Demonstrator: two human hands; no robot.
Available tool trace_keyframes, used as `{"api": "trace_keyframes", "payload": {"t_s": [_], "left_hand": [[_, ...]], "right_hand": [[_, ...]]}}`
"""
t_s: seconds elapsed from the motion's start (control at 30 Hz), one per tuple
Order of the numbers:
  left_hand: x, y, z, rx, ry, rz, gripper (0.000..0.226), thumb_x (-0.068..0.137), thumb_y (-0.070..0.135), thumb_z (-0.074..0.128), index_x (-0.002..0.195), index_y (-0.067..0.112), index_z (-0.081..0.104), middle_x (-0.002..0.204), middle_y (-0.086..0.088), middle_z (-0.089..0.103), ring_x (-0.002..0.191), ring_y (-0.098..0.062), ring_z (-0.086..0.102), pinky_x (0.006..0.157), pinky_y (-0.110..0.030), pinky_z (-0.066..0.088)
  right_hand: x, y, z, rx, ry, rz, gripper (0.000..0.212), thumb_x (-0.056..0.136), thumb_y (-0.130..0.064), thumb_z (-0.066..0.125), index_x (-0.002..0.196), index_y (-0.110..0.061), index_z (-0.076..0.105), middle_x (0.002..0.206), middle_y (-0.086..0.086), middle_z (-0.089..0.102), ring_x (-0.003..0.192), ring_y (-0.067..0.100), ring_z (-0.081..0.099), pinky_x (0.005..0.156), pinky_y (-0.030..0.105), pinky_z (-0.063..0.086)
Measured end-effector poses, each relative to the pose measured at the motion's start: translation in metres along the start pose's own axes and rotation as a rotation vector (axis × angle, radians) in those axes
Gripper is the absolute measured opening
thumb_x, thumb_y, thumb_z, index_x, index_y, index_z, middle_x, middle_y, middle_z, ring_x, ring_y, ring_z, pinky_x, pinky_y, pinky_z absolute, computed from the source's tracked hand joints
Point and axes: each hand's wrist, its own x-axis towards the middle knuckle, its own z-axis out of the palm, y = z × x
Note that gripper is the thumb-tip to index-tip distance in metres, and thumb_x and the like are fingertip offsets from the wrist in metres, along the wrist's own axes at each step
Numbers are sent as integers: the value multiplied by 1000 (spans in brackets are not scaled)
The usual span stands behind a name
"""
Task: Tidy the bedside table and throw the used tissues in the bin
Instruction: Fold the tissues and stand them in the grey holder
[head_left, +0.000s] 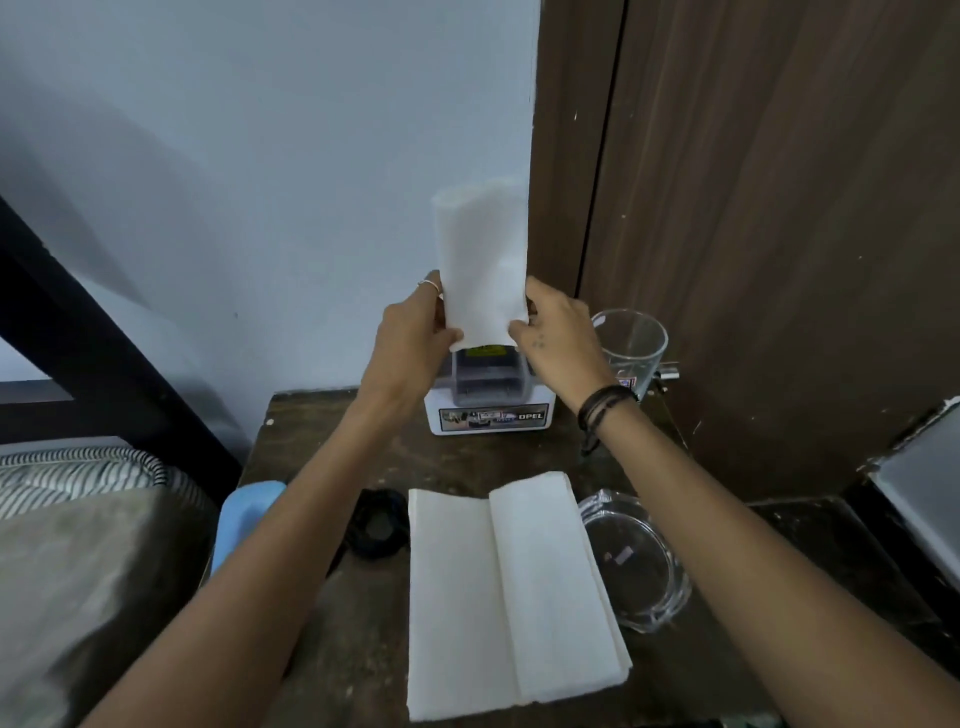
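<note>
Head camera looks down at two bare arms reaching out over a small dark table. Fingers of the left hand (415, 332) are curled round the left edge of a folded white tissue (480, 265), with the thumb pressed on the front near the bottom corner. A thin ring sits on one finger. Fingers of the right hand (558, 332) pinch the right edge of the same tissue, low down. Both hands hold it up in the air, and it stands tall and a bit bent at the top. The right wrist wears dark bands (602, 410).

Just under the hands stands a small white and grey box (491, 402) with a picture strip and the word OPEL on its front. It sits at the back of the bedside table (322, 639), close to the pale blue wall (260, 156). To the right of the box stands a clear glass cup (636, 345), close to the right hand.

Nearer to the camera, a stack of white tissues (506, 592) lies flat on the table, between the two arms. It has a fold line down the middle. Just to its right, touching or almost touching, sits a round clear glass ashtray (636, 558). To the left of the stack lies a small black thing (376, 522), too dark to make out. Beside that, at the table's left edge, is a light blue thing (249, 514), partly hidden by the left arm.

A striped grey blanket (88, 478) lies at the far left. A brown wooden door (779, 208) fills the right side.
</note>
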Motion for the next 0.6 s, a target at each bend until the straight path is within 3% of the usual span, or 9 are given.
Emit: {"api": "trace_keyframes", "payload": {"t_s": [0.07, 0.17, 0.27, 0.33, 0.47, 0.6], "left_hand": [[6, -8, 7, 61, 6, 29, 38, 86, 2, 60, 122, 9, 48, 115, -17, 60, 101, -27, 56, 81, -27, 42], [12, -18, 14, 95, 24, 46, 34, 86, 4, 61, 116, 13, 49, 107, -16, 59, 93, -23, 52, 75, -25, 37], [15, -20, 19, 80, 19, 66, 34, 83, 5, 64, 114, 14, 50, 97, -11, 62, 98, -30, 55, 83, -35, 45], [14, -20, 24, 102, 16, 70, 38, 83, 6, 64, 117, 12, 50, 90, -3, 57, 101, -32, 54, 90, -39, 41], [10, -25, 36, 229, 48, 36, 26, 85, 6, 58, 110, 8, 51, 96, -10, 58, 104, -29, 44, 78, -31, 18], [9, -22, 38, 247, 95, -6, 18, 82, 2, 56, 93, 11, 45, 89, -8, 52, 102, -28, 42, 78, -32, 17]], "right_hand": [[7, 7, 5, -79, 37, 12, 17, 83, -4, 53, 99, -5, 59, 83, 16, 65, 73, 34, 60, 63, 41, 51], [10, 15, 11, -170, 51, 27, 12, 82, -11, 60, 94, -8, 62, 77, 11, 65, 72, 31, 60, 59, 35, 47], [12, 19, 13, -208, 74, 38, 16, 81, -11, 61, 97, -11, 63, 78, 9, 65, 75, 31, 60, 61, 34, 46], [11, 20, 16, -231, 89, 35, 18, 81, -9, 60, 99, -12, 62, 80, 10, 65, 75, 32, 60, 61, 34, 47], [3, 23, 24, -300, 56, 6, 23, 84, -11, 60, 106, -14, 60, 93, 11, 69, 85, 33, 63, 60, 30, 40], [6, 21, 26, -295, 29, 22, 27, 84, -9, 60, 110, -13, 58, 98, 12, 68, 91, 35, 64, 64, 32, 43]]}}
